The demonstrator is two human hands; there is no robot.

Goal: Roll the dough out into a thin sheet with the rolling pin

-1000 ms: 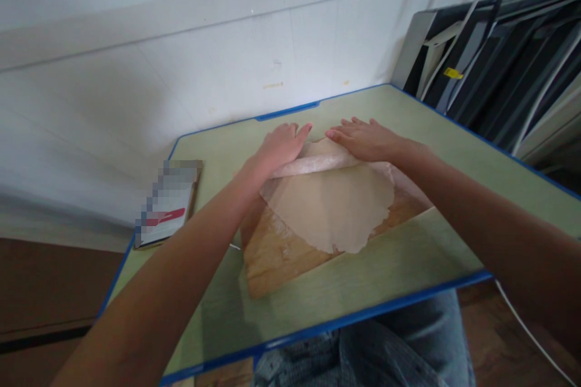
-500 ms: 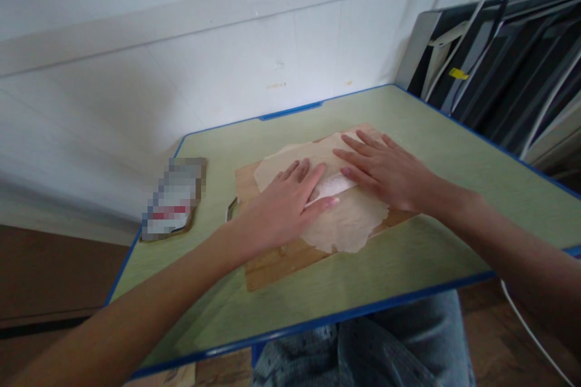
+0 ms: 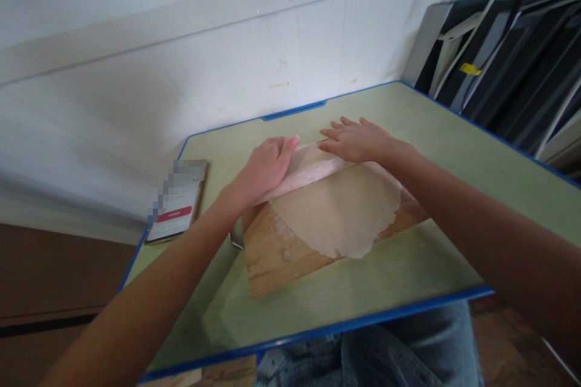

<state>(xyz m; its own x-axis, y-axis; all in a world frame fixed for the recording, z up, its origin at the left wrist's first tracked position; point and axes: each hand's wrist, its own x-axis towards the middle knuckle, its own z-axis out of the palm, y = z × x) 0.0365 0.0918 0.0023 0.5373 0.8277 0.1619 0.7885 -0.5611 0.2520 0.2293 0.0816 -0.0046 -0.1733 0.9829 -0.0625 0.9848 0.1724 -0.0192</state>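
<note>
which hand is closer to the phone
The left hand, at the end of the pin on the phone's side; the right hand is toward the pin's other end, fingers spread, farther from the phone.

Over the last half second I've rolled the pin point(image 3: 313, 175) toward the far side of the dough point(image 3: 338, 211). My left hand point(image 3: 267, 164) and right hand point(image 3: 356, 140) went with it.

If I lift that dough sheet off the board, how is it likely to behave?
The dough sheet will probably be floppy, since it lies thin and flat on the wooden board. It may tear, most likely at its ragged near edge. Whitish dust on the board suggests it might not stick much.
</note>
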